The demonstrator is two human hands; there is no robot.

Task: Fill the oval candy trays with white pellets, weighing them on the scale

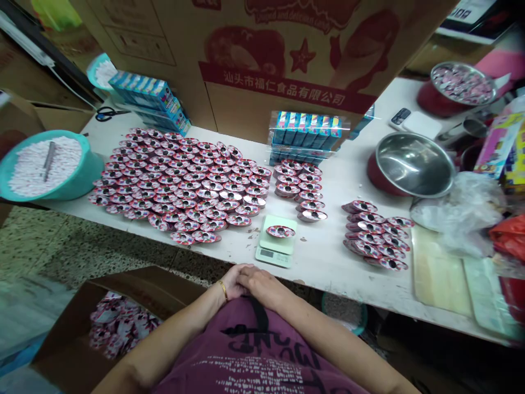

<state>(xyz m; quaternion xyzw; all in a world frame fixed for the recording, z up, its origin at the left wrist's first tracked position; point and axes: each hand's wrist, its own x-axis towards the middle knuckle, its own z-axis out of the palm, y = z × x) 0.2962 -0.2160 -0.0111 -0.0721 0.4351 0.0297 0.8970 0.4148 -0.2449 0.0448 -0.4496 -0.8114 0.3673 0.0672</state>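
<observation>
My left hand (pixel 231 280), with a gold bracelet at the wrist, rests against my front at the table edge. My right hand (pixel 259 283) lies folded over its fingers; both are closed, and I see no object in them. Just beyond them a pale green digital scale (pixel 274 259) bears one red-and-white pouch (pixel 280 231), its eye-shaped end facing up. Many similar pouches (pixel 184 194) stand in packed rows to the left. Smaller groups of pouches stand behind the scale (pixel 310 186) and to its right (pixel 379 235).
A large printed carton (pixel 241 109) stands at the back, with blue packs (pixel 307 131) before it. At left is a turquoise basin (pixel 77 169) of white pieces; at right, a steel bowl (pixel 414 161). An open box (pixel 61 345) of pouches sits below left.
</observation>
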